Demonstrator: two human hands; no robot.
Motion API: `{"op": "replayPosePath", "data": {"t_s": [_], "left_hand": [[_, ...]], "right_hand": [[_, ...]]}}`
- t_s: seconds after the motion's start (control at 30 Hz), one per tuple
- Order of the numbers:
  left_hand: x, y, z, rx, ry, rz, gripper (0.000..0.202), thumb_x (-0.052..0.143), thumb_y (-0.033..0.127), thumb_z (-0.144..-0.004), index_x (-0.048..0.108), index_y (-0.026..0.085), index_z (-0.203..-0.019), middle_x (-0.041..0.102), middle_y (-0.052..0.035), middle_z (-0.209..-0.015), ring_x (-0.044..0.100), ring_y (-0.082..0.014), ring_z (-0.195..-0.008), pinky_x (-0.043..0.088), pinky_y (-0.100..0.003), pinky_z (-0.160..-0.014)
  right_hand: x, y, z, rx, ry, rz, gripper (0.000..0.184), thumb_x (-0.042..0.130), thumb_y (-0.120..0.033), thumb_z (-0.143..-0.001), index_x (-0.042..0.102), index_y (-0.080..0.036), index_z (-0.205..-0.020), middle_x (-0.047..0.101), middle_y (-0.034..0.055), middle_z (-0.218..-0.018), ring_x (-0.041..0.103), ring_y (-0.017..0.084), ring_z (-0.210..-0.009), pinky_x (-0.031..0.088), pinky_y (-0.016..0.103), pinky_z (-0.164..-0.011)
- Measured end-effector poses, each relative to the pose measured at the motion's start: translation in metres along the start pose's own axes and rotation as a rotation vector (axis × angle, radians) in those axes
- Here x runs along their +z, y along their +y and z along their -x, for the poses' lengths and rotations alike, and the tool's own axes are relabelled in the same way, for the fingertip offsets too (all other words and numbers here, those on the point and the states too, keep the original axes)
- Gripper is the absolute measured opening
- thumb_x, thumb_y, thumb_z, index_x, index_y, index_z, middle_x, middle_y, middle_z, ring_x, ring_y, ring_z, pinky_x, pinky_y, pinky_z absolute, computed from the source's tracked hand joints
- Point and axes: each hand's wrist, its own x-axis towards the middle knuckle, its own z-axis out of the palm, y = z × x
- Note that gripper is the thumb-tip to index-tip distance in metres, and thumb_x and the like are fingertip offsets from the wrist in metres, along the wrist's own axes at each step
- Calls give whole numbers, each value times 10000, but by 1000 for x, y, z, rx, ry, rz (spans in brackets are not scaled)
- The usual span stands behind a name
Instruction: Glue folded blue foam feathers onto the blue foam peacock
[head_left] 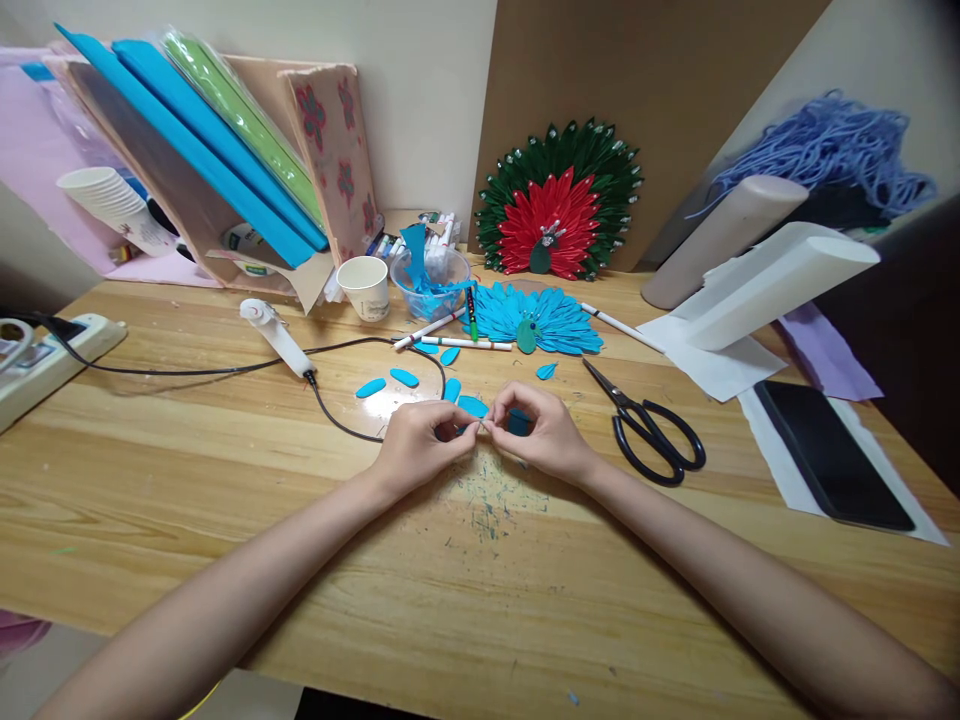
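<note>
My left hand (420, 440) and my right hand (544, 430) meet above the middle of the wooden table, fingertips nearly touching. Both are closed in a pinch on something tiny between them, too small to name. Around them lie blue petal-shaped pieces (473, 405), and a dark blue piece (518, 421) shows behind my right fingers. Behind the hands spreads a blue peacock shape (536, 318) with a green body. Dark scraps (487, 500) are scattered on the wood below. Black-handled scissors (651, 430) rest to the right of my right hand.
A hot glue gun (274, 335) with a black cord lies at left, near a paper cup (364, 288) and a clear tub (430, 283). White pens (476, 344) lie behind. A red and green peacock (559, 205) stands against cardboard. A phone (832, 455) lies at right.
</note>
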Motion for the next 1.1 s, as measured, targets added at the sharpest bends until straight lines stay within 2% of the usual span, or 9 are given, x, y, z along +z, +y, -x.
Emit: {"op": "replayPosePath", "data": {"t_s": [0.2,0.43,0.63,0.83,0.9,1.0,1.1], "left_hand": [[1,0,-2,-20,20,-11,124,623,246,-724,675,142,-678,631,-5,-581,485,-82,-506,358,-185,-491],[-1,-7,-3,-38,74,10,155,600,258,-741,651,137,-659,640,-17,-599,493,-85,-506,373,-187,-482],[0,-9,-3,-44,83,20,149,594,254,-750,649,137,-677,636,-18,-606,495,-83,-504,384,-184,-476],[-4,-11,-5,-98,116,93,189,598,304,-764,649,132,-707,643,-29,-610,532,-97,-509,412,-186,-475],[-5,-11,-6,-118,92,136,231,581,339,-788,656,128,-730,656,-38,-625,554,-104,-520,427,-191,-488],[-5,-10,-6,-121,-3,191,287,565,390,-811,664,126,-760,674,-50,-661,580,-109,-530,444,-197,-498],[-4,-9,-5,-111,-48,213,302,568,405,-813,666,123,-767,673,-52,-663,589,-111,-532,447,-200,-498]], "right_hand": [[2,5,-2,110,-5,-151,223,643,-219,-721,421,-199,-711,488,-31,-668,477,102,-599,408,237,-558],[-1,7,-8,185,16,-278,286,674,-272,-674,398,-200,-692,451,-43,-640,438,88,-555,390,228,-523],[-2,8,-9,182,19,-296,289,682,-284,-668,408,-195,-689,449,-39,-652,463,92,-569,402,234,-542],[-4,12,-11,167,79,-272,322,702,-359,-670,427,-194,-679,473,-32,-642,460,92,-554,417,232,-530],[-5,13,-11,154,112,-260,322,703,-378,-679,439,-194,-681,500,-21,-651,476,99,-563,430,238,-539],[-4,13,-10,112,137,-236,277,694,-358,-707,472,-194,-691,542,-2,-682,523,119,-617,461,260,-589],[-2,11,-7,61,100,-196,186,672,-286,-738,516,-188,-711,573,11,-723,556,134,-677,478,279,-644]]}}
